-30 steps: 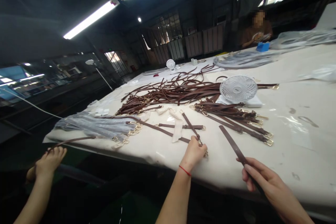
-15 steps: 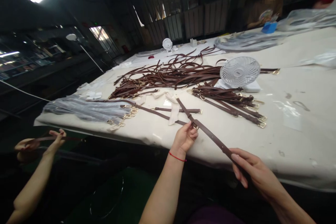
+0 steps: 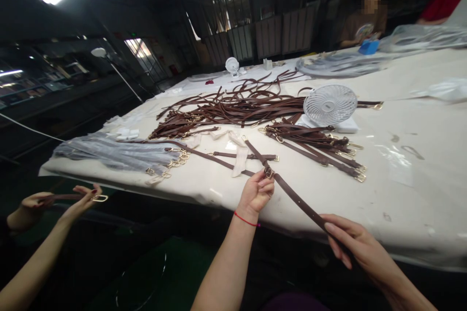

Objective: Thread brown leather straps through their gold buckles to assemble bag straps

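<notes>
A brown leather strap [image 3: 297,199] with a gold buckle stretches between my two hands above the table's front edge. My left hand [image 3: 258,192], with a red cord at the wrist, pinches it at the buckle [image 3: 269,173]. My right hand [image 3: 350,238] grips the strap farther down, thumb on top; its lower end is hidden. Beyond my left hand the strap's upper part runs to a gold ring on the table. A short buckled strap [image 3: 241,155] lies behind it, across a pale cloth strip [image 3: 240,161].
Brown straps [image 3: 233,107] lie heaped mid-table; a smaller buckled bundle [image 3: 314,141] lies by a white fan [image 3: 330,104]. Plastic-wrapped straps [image 3: 116,153] are at left. A co-worker's hands [image 3: 78,199] hold a strap at lower left. Another person [image 3: 365,24] is across the table.
My right hand has shifted slightly right and down along with the strap; my left hand stays at the buckle. The co-worker's strap has moved, its gold ring now plainly visible.
</notes>
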### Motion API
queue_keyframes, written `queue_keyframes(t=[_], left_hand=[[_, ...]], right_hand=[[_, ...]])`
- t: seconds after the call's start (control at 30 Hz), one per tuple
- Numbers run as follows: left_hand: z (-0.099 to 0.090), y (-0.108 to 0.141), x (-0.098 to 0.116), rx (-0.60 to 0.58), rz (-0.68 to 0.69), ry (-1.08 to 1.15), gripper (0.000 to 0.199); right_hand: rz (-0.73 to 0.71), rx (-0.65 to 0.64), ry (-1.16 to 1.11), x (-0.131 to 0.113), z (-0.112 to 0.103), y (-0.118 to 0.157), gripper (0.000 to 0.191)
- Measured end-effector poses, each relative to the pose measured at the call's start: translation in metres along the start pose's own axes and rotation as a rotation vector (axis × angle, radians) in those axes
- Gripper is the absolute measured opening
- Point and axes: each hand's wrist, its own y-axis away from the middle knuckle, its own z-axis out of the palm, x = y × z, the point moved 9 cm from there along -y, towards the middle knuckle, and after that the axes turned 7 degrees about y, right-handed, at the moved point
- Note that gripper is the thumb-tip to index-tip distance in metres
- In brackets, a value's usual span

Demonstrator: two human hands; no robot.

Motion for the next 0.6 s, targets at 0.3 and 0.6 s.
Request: queue_keyframes(t=[0.3, 0.6], left_hand=[[-0.004, -0.001, -0.003, 0.003, -0.012, 0.050, 0.022], [0.005, 0.003, -0.035, -0.051, -0.181, -0.021, 0.012]], right_hand=[[-0.003, 0.000, 0.026, -0.003, -0.001, 0.000, 0.055], [-0.032, -0.083, 0.147, -0.017, 0.006, -0.023, 0.042]])
